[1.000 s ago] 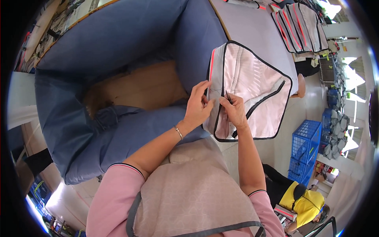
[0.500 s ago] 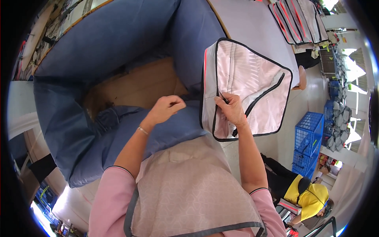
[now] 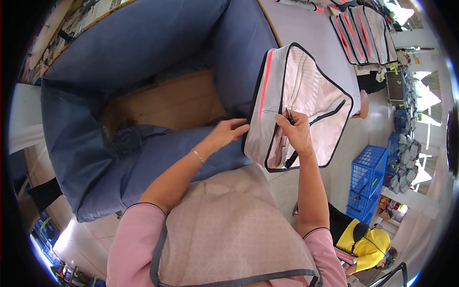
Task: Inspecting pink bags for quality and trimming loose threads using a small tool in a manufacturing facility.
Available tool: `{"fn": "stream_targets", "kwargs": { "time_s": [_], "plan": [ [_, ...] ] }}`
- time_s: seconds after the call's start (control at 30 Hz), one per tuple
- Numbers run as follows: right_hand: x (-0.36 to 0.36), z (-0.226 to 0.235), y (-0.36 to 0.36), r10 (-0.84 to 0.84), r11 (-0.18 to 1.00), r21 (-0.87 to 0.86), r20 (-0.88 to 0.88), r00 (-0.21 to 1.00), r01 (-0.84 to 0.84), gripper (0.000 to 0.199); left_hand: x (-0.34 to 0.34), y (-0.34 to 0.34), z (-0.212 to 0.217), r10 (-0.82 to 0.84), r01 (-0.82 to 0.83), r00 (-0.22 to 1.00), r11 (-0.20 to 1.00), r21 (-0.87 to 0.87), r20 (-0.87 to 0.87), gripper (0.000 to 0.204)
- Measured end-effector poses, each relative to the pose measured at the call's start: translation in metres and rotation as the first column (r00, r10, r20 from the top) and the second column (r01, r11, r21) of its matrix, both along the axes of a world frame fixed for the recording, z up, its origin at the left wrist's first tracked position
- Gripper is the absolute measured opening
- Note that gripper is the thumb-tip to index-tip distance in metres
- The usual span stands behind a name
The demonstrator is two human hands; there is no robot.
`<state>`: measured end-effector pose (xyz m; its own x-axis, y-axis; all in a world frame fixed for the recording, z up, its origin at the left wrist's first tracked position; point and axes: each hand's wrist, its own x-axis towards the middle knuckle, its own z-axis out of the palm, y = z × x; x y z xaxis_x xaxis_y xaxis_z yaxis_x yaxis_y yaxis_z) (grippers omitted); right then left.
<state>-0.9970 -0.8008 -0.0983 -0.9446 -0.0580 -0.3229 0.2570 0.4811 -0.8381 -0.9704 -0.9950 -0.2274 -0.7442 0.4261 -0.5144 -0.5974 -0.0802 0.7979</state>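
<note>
A fabric packing bag (image 3: 330,88) with a pale pink inside, black bound edges and a grey side wall with a red stripe stands tilted in front of me. My right hand (image 3: 297,131) is closed at its inner edge, gripping small dark thread snips (image 3: 289,116). The palm side of that hand is hidden, so its hold on the bag cannot be made out. My left hand (image 3: 225,134) has its fingers stretched out to the bag's left edge, at or just touching it. A loose thread seems to lie on the grey side wall.
A large bin lined with blue cloth (image 3: 138,48) stands ahead on the left, brown at its bottom. Similar bags (image 3: 366,36) are stacked on the pale table (image 3: 306,24). Blue crates (image 3: 368,172) and a person in a yellow top (image 3: 370,244) are to the right.
The bag has turned, showing more of its grey, red-striped side wall. My left hand has moved right to its edge and its fingers have opened out. My right hand has shifted slightly right.
</note>
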Motion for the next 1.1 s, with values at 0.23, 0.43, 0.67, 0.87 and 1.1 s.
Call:
{"fn": "stream_targets", "kwargs": {
  "time_s": [0.23,0.43,0.67,0.87,1.1],
  "plan": [
    [-0.001,0.02,0.0,-0.114,0.991,0.052,-0.087,0.99,0.119,0.026,-0.002,0.041,0.015,-0.148,0.033,0.972,0.853,0.521,0.181,0.053],
    [0.034,0.058,-0.025,-0.051,0.878,0.439,-0.311,0.949,0.191,0.031,-0.004,0.059,0.037,0.004,-0.058,0.989,0.928,0.369,0.146,0.041],
    [0.043,0.078,0.004,-0.207,0.847,0.435,-0.259,0.944,0.305,0.011,-0.001,0.075,0.063,0.044,-0.054,0.998,0.917,0.396,0.033,0.04],
    [0.045,0.086,0.021,-0.326,0.932,0.122,-0.138,0.935,0.342,0.01,0.0,0.07,0.089,0.058,-0.143,0.983,0.832,0.536,0.172,0.035],
    [0.043,0.088,0.017,-0.276,0.938,0.151,-0.216,0.937,0.311,0.014,0.01,0.054,0.112,-0.058,0.143,0.97,0.919,0.366,-0.235,0.04]
  ]
}}
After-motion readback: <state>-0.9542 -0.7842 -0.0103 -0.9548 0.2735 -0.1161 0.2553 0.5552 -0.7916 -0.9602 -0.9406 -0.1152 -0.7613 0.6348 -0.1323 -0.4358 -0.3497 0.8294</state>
